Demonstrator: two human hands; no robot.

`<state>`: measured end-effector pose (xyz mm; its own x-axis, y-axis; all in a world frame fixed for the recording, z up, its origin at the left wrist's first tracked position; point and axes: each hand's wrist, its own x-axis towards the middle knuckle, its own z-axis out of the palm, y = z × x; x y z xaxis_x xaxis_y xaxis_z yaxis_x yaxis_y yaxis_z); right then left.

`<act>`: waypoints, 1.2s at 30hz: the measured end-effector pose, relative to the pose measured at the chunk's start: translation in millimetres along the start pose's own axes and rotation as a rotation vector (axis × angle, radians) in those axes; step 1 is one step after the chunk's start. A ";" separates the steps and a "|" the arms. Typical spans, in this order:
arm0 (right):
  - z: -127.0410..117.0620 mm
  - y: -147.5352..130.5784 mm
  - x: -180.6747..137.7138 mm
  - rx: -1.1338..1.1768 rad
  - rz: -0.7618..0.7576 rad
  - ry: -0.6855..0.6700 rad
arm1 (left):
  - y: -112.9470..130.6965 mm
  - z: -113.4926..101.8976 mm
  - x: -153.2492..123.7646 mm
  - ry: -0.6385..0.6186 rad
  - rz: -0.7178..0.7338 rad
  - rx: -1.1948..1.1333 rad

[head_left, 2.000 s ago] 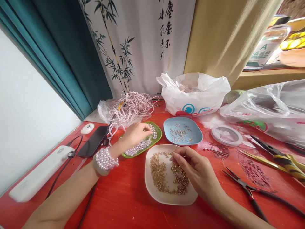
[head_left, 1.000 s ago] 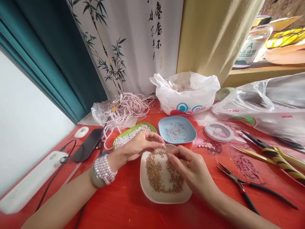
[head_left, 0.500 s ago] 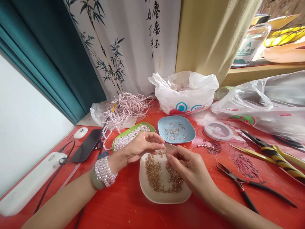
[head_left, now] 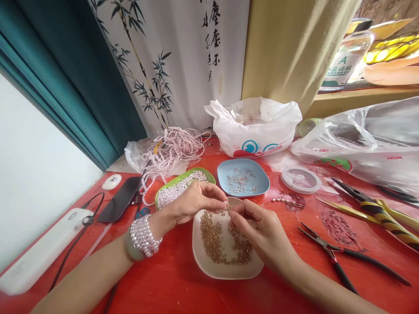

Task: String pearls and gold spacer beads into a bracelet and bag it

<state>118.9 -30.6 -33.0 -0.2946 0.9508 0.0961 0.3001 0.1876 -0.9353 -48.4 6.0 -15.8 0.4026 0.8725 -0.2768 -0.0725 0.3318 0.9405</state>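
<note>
My left hand (head_left: pixel 203 201), with a pearl bracelet (head_left: pixel 145 235) on its wrist, pinches a tiny white pearl bead (head_left: pixel 226 203) between thumb and fingertips. Close beside it, the thumb and forefinger of my right hand (head_left: pixel 258 224) are pressed together; what they hold is too small to make out. Both hands are above a cream tray (head_left: pixel 227 271) of loose gold beads (head_left: pixel 211 235). Behind my left hand a green tray (head_left: pixel 209 175) holds white pearl beads (head_left: pixel 178 188). A blue tray (head_left: pixel 264 181) farther back contains fine metal pins (head_left: pixel 240 181).
Pink bead strands (head_left: pixel 176 148) lie at the back left, near a phone (head_left: pixel 119 200) and a white power strip (head_left: pixel 42 250). On the right are black-handled pliers (head_left: pixel 330 248), tweezers (head_left: pixel 348 209), yellow-black pliers (head_left: pixel 381 213) and a wire spool (head_left: pixel 300 179). Plastic bags (head_left: pixel 255 133) stand behind.
The fingertips of my left hand have closed more tightly around the bead and dipped slightly toward my right hand. My right hand has hardly moved.
</note>
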 end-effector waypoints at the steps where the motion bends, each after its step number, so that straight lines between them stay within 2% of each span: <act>1: 0.0 0.1 0.0 -0.005 -0.003 0.001 | 0.0 -0.2 -0.1 0.000 0.004 0.011; 18: -0.1 4.8 2.0 -0.059 -0.102 0.047 | 7.9 1.0 -5.4 -0.017 0.278 0.387; 30: -0.1 5.2 1.6 -0.090 -0.139 0.081 | 6.6 4.8 -6.6 -0.001 0.299 0.445; 36: 1.3 6.0 3.2 -0.087 -0.092 0.106 | 4.8 6.0 -6.3 0.036 0.321 0.495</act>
<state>118.7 -26.7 -38.7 -0.2285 0.9485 0.2195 0.3548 0.2911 -0.8885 -45.9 -0.1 -8.4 0.3991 0.9161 0.0387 0.2527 -0.1505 0.9558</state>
